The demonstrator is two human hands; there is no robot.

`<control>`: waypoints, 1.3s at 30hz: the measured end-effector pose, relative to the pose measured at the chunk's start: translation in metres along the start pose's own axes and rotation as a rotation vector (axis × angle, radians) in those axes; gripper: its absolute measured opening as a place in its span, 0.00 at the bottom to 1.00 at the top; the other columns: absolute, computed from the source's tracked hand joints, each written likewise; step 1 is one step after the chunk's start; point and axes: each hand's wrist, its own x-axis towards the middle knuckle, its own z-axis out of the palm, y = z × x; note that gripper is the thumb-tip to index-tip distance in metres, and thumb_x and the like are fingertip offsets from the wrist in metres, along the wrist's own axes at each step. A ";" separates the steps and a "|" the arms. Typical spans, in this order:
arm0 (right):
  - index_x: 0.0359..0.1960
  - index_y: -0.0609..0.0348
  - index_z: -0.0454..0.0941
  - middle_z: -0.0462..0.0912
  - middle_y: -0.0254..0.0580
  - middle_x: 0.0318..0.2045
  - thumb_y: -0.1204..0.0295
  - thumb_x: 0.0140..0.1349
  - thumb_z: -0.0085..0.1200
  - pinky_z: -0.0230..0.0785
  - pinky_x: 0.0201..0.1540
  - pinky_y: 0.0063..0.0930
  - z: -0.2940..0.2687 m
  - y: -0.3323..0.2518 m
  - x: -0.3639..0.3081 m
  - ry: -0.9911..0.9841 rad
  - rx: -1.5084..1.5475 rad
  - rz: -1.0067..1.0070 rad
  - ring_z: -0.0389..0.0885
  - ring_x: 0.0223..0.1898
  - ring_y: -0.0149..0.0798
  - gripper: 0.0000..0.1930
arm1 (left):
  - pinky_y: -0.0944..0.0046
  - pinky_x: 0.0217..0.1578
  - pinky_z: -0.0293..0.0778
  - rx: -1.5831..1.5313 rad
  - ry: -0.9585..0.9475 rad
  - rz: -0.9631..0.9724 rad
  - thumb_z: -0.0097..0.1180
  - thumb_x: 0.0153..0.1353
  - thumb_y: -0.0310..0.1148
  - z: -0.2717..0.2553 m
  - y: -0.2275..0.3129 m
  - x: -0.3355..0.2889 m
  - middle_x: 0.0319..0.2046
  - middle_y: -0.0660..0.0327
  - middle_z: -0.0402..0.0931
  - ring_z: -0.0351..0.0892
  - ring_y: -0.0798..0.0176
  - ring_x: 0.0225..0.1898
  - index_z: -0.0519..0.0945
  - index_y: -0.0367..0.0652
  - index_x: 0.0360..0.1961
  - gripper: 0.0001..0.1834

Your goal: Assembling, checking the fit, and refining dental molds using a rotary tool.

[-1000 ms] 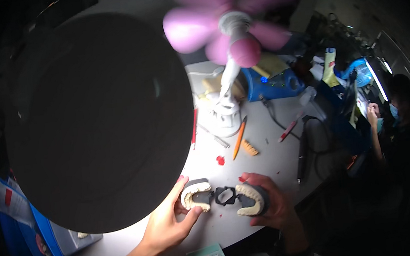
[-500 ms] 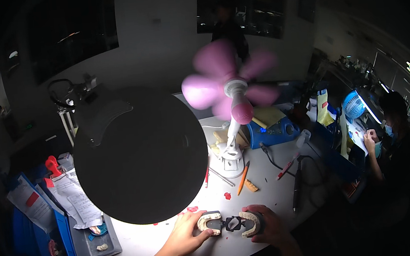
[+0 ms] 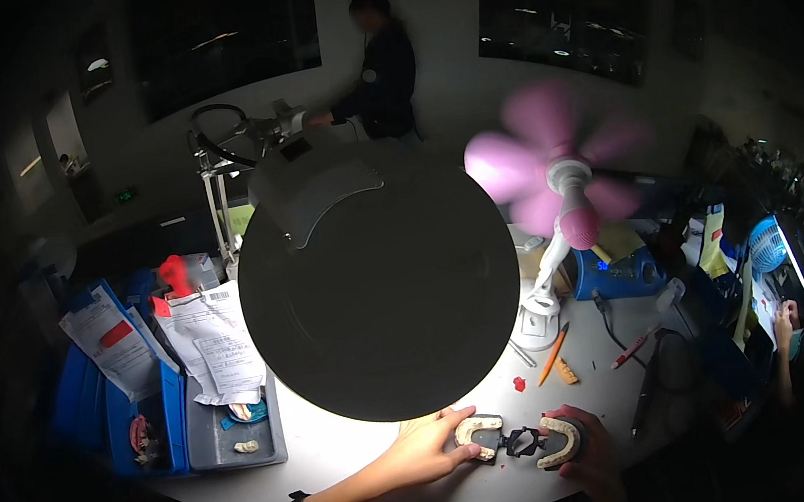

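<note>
Two bare hands hold a hinged pair of cream-and-grey tooth models, spread apart with the teeth facing up, over a white table (image 3: 315, 451) on the near side of a large round lamp (image 3: 377, 293). The left hand (image 3: 432, 447) grasps the left tooth model (image 3: 479, 428), thumb on its near edge and fingers at its far edge. The right hand (image 3: 595, 456), in shadow, clasps the right tooth model (image 3: 566, 440) around its outer side. A black hinge (image 3: 521, 442) links the two; whether they touch the table cannot be told. To the lamp's right, a pink fan (image 3: 569, 176) with blurred blades stands beyond an orange pencil (image 3: 554, 353) and a red scrap (image 3: 519, 384). To its left, papers (image 3: 221, 344) lie over a grey tray (image 3: 278, 445) beside a blue bin (image 3: 178, 431). Beyond the lamp, a person (image 3: 388, 71) in dark clothes stands near the wall.
</note>
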 end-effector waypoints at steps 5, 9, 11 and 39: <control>0.68 0.65 0.63 0.76 0.52 0.61 0.44 0.43 0.78 0.74 0.63 0.42 0.003 -0.004 0.005 0.028 -0.018 -0.001 0.80 0.60 0.46 0.56 | 0.51 0.60 0.69 0.073 0.033 0.028 0.62 0.66 0.49 -0.004 0.007 -0.003 0.55 0.47 0.79 0.77 0.43 0.59 0.75 0.42 0.67 0.33; 0.66 0.65 0.64 0.77 0.51 0.58 0.39 0.39 0.78 0.76 0.62 0.41 -0.004 0.002 0.000 0.054 -0.149 -0.046 0.82 0.58 0.46 0.59 | 0.52 0.60 0.70 0.020 0.035 -0.014 0.64 0.64 0.47 0.000 0.012 0.001 0.56 0.46 0.80 0.79 0.45 0.59 0.75 0.44 0.66 0.32; 0.66 0.65 0.64 0.77 0.51 0.58 0.38 0.40 0.77 0.76 0.62 0.41 0.002 -0.003 -0.001 0.065 -0.116 -0.048 0.82 0.57 0.46 0.58 | 0.51 0.62 0.68 -0.021 0.037 -0.039 0.65 0.63 0.47 0.000 0.017 0.001 0.57 0.47 0.79 0.77 0.45 0.61 0.76 0.44 0.64 0.31; 0.73 0.70 0.59 0.76 0.57 0.57 0.32 0.43 0.71 0.80 0.56 0.43 0.006 -0.002 -0.003 0.194 -0.134 -0.082 0.81 0.57 0.51 0.65 | 0.57 0.49 0.79 0.397 0.455 -0.111 0.66 0.65 0.49 -0.013 -0.092 -0.019 0.43 0.51 0.87 0.87 0.52 0.45 0.85 0.37 0.50 0.25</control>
